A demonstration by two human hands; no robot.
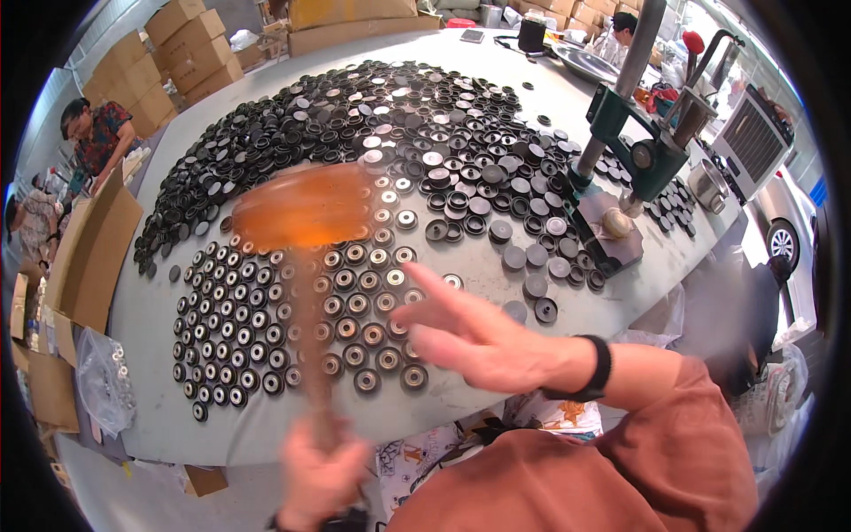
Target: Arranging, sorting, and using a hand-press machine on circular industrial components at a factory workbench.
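Observation:
My left hand [321, 474] is closed around the handle of a mallet with a wide orange head [306, 208], raised over the table and blurred by motion. Beneath it, rows of round black parts with metal ring centres [257, 319] lie face up, partly hidden by the mallet. My right hand [483, 341], below a black wristband, hovers over the right end of these rows with its fingers stretched apart and nothing in them. Behind the rows spreads a large heap of loose black round caps [284, 133], some showing grey discs.
A green hand press [638, 155] stands on the right of the grey table [390, 417]. Near it are a metal cup [707, 184] and an air cooler [753, 129]. An open cardboard box [93, 239] sits on the left, with a plastic bag [105, 381]. Other people work beyond.

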